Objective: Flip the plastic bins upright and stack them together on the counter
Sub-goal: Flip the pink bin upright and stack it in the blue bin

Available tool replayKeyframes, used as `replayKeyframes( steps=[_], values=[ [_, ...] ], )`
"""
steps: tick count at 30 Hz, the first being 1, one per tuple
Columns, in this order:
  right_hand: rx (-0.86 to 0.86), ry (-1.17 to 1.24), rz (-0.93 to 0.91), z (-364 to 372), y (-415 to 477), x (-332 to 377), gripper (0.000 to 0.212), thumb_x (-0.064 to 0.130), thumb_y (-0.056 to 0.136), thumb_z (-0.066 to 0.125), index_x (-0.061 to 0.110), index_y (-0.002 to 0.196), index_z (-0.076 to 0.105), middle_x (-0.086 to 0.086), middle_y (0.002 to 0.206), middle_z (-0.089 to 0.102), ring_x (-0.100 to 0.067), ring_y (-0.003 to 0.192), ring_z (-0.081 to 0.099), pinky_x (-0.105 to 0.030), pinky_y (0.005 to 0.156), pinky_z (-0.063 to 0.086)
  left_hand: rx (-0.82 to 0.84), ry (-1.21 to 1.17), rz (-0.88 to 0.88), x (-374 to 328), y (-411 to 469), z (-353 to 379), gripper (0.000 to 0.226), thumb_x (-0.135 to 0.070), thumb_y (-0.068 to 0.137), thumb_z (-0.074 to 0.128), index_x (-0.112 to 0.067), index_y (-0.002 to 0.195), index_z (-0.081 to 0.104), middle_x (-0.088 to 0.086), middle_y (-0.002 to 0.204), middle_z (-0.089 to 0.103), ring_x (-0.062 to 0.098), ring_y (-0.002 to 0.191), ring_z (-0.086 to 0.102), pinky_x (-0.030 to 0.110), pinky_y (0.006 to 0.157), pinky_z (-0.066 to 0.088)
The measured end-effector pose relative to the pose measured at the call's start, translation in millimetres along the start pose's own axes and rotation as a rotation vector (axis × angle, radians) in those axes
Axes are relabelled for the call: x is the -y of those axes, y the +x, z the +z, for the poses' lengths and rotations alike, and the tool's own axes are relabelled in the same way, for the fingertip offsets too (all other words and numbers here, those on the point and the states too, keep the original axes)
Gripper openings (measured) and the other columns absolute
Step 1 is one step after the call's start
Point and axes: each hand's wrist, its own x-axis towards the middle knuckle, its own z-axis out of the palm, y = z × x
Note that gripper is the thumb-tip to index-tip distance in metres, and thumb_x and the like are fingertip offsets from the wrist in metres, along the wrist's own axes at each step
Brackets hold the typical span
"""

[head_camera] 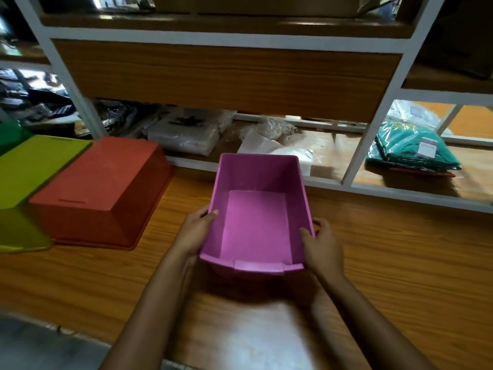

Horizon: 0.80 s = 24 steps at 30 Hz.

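Indoor light is dim to moderate and appears to come from above. A broad pale glare patch lies on the glossy wooden surface (pixel 256 329) toward its near edge. A soft, dark shadow sits beneath the pink plastic bin (pixel 256 217). The upper corners fall to near black. The white metal shelf frame (pixel 369 134) leans and bows toward the sides of the view, which is wide-angle distortion. Shelf contents beyond the far edge are soft and smeared. The green plastic-wrapped packet (pixel 405 148) carries small bright highlights.
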Motion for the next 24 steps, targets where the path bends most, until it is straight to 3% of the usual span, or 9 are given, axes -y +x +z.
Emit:
replayKeyframes(
  steps=[4, 6, 8, 12, 16, 18, 20, 24],
  values=[
    [0.112, 0.221, 0.109, -2, -4, 2, 0.037, 0.026, 0.092, 0.059, 0.016, 0.126, 0.054, -0.003, 0.103, 0.065, -0.026, 0.086, 0.068, -0.047, 0.073, 0.059, -0.011, -0.043, 0.007, 6, -13, 7, 0.023, -0.018, 0.102, 0.050, -0.022, 0.120, 0.063, 0.003, 0.097, 0.076, 0.026, 0.089, 0.073, 0.044, 0.083, 0.059],
    [0.252, 0.352, 0.175, -4, -9, 0, 0.035, 0.025, 0.092, 0.060, 0.017, 0.126, 0.052, -0.007, 0.108, 0.067, -0.027, 0.088, 0.069, -0.036, 0.060, 0.055, -0.032, -0.065, 0.035, 7, -19, 8, 0.026, -0.013, 0.101, 0.050, -0.018, 0.123, 0.064, 0.000, 0.093, 0.077, 0.023, 0.086, 0.073, 0.042, 0.080, 0.059],
    [0.338, 0.395, 0.192, -10, -16, -2, 0.036, 0.023, 0.091, 0.061, 0.022, 0.126, 0.052, -0.007, 0.109, 0.068, -0.027, 0.090, 0.068, -0.029, 0.058, 0.048, -0.034, -0.061, 0.073, 6, -29, 10, 0.030, -0.008, 0.100, 0.049, -0.015, 0.125, 0.064, 0.000, 0.095, 0.077, 0.022, 0.086, 0.073, 0.042, 0.081, 0.059],
    [0.380, 0.446, 0.179, -28, -38, -14, 0.048, 0.021, 0.085, 0.069, 0.028, 0.128, 0.049, -0.003, 0.111, 0.066, -0.027, 0.097, 0.066, -0.050, 0.078, 0.058, -0.039, -0.056, 0.128, 14, -56, 15, 0.036, -0.007, 0.100, 0.049, -0.014, 0.133, 0.060, 0.008, 0.112, 0.073, 0.027, 0.095, 0.072, 0.044, 0.083, 0.059],
    [0.268, 0.473, 0.139, -54, -74, -31, 0.050, 0.029, 0.075, 0.075, 0.032, 0.120, 0.053, -0.002, 0.114, 0.068, -0.025, 0.097, 0.066, -0.055, 0.090, 0.055, -0.036, -0.070, 0.186, 27, -96, 27, 0.039, -0.007, 0.100, 0.050, -0.011, 0.138, 0.055, 0.007, 0.113, 0.072, 0.018, 0.091, 0.074, 0.031, 0.072, 0.061],
    [0.199, 0.459, 0.111, -70, -97, -45, 0.053, 0.038, 0.068, 0.074, 0.038, 0.117, 0.053, 0.004, 0.112, 0.068, -0.024, 0.099, 0.067, -0.058, 0.089, 0.055, -0.013, -0.058, 0.222, 35, -117, 36, 0.039, -0.007, 0.100, 0.049, -0.012, 0.139, 0.055, 0.003, 0.112, 0.072, 0.017, 0.093, 0.074, 0.030, 0.072, 0.061],
    [0.161, 0.464, 0.093, -86, -121, -61, 0.045, 0.036, 0.074, 0.073, 0.042, 0.113, 0.050, 0.007, 0.110, 0.067, -0.025, 0.099, 0.068, -0.059, 0.085, 0.056, 0.027, -0.049, 0.242, 41, -138, 45, 0.040, -0.011, 0.101, 0.049, -0.015, 0.141, 0.052, 0.003, 0.117, 0.071, 0.017, 0.096, 0.074, 0.029, 0.072, 0.061],
    [0.046, 0.494, 0.057, -116, -167, -83, 0.052, 0.024, 0.088, 0.068, 0.030, 0.134, 0.045, 0.000, 0.119, 0.065, -0.027, 0.102, 0.068, -0.056, 0.085, 0.057, 0.101, -0.045, 0.269, 47, -176, 65, 0.042, -0.018, 0.101, 0.050, -0.019, 0.143, 0.050, 0.005, 0.122, 0.068, 0.016, 0.096, 0.074, 0.031, 0.072, 0.061]
  ],
)
